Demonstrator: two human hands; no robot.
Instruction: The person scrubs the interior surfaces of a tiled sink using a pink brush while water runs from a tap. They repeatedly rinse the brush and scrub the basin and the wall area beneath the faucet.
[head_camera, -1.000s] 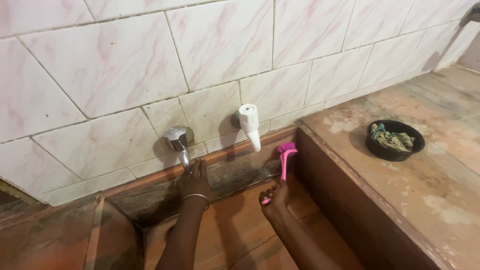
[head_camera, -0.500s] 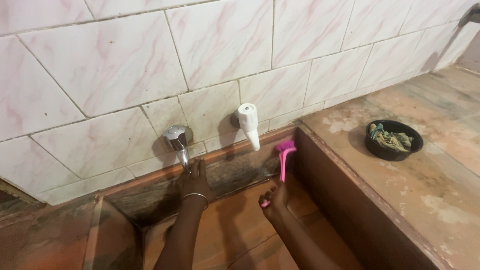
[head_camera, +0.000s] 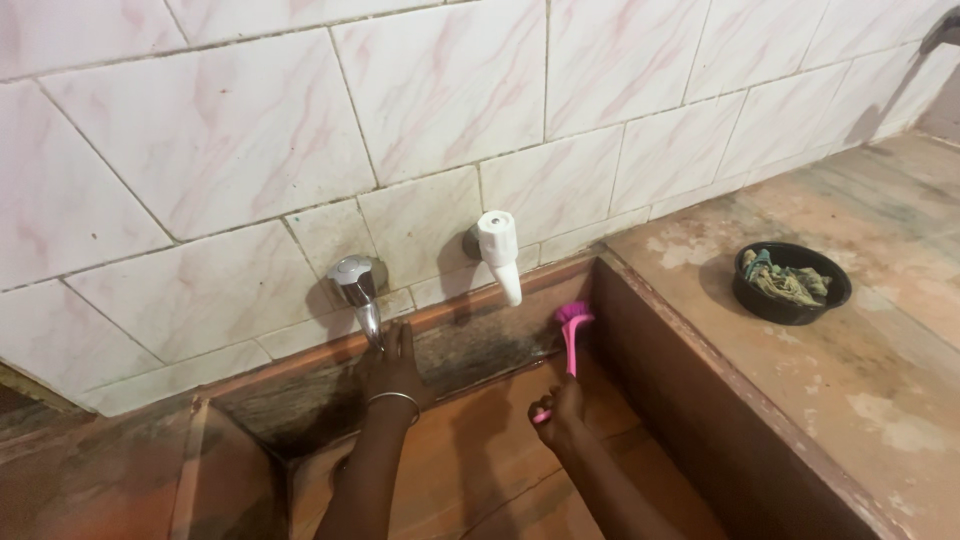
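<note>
Lowered slightly, pink brush (head_camera: 572, 335) sticks up from right hand (head_camera: 560, 405).

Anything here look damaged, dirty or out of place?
Dark grime stains the basin's back wall under the two taps, where the right hand holds a pink brush. The counter has pale blotches. Nothing spilled or broken.
</note>
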